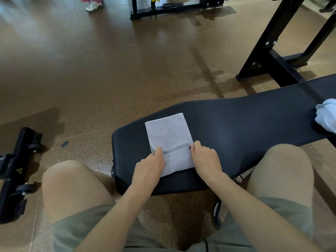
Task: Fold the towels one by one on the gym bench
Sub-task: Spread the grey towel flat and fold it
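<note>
Folding the grey towel (168,135) on the bench (236,120)
Left hand (151,164) and right hand (206,159) pinch its near flap's 2 corners; its long axis runs away from them.

Grey towel (168,135) on black bench (245,115), near fold pinched by left hand (150,165) and right hand (206,159); white towel (327,116) lies at far end.

We see even, fairly bright indoor light, with pale glare sheening off the brown floor (109,51) at the top and upper left. Soft shadows fall toward us from the black frame (269,57) and pool on the floor under the bench (236,120). The centre is sharp for us, while the upper left corner smears into blur and the wide lens bends straight lines at the edges.
</note>
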A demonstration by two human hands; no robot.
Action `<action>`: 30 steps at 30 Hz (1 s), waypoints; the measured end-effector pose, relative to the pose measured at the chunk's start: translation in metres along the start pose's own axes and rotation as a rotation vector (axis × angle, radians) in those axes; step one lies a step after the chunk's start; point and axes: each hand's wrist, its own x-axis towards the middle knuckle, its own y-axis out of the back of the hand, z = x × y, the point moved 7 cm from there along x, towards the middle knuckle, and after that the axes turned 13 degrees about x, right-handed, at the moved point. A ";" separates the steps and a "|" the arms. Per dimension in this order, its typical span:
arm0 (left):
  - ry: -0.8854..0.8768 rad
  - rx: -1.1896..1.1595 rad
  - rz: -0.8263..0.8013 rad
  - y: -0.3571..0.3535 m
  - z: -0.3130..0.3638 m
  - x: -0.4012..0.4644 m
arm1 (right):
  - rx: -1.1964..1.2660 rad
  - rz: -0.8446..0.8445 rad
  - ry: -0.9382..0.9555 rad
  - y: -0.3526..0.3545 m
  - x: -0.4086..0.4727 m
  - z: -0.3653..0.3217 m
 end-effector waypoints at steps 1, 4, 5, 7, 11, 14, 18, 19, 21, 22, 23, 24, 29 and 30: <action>-0.029 0.066 0.012 0.002 0.000 0.000 | 0.022 0.026 0.002 0.001 0.000 0.000; -0.081 0.155 0.070 0.010 0.001 0.002 | 0.117 0.082 -0.039 0.004 0.000 0.000; -0.118 0.159 0.102 0.013 0.003 0.003 | 0.112 0.085 -0.048 0.004 0.001 0.000; -0.245 0.173 0.205 0.021 0.013 0.005 | 0.059 0.116 0.015 0.008 0.004 -0.005; -0.508 0.213 0.288 0.023 0.028 0.002 | -0.088 0.179 0.254 0.019 0.003 -0.025; -0.565 0.203 0.255 0.018 0.029 0.004 | -0.110 0.171 0.440 0.021 -0.002 -0.040; -0.592 0.168 0.231 0.015 0.027 -0.004 | -0.089 0.034 0.707 0.014 -0.023 -0.053; -0.578 0.145 0.226 0.017 0.026 -0.009 | -0.077 -0.017 0.726 0.013 -0.027 -0.052; -0.560 0.146 0.208 0.018 0.024 -0.016 | -0.042 -0.100 0.711 0.014 -0.032 -0.044; -0.552 0.150 0.206 0.018 0.023 -0.019 | -0.037 -0.127 0.690 0.014 -0.032 -0.039; -0.536 0.149 0.198 0.017 0.021 -0.019 | -0.044 -0.148 0.671 0.014 -0.032 -0.035; -0.517 0.144 0.193 0.016 0.019 -0.017 | -0.057 -0.163 0.654 0.014 -0.031 -0.032; -0.507 0.118 0.147 0.017 0.013 -0.006 | -0.080 -0.158 0.622 0.015 -0.024 -0.027; -0.502 0.091 0.139 0.019 0.010 -0.005 | -0.066 -0.139 0.615 0.018 -0.022 -0.027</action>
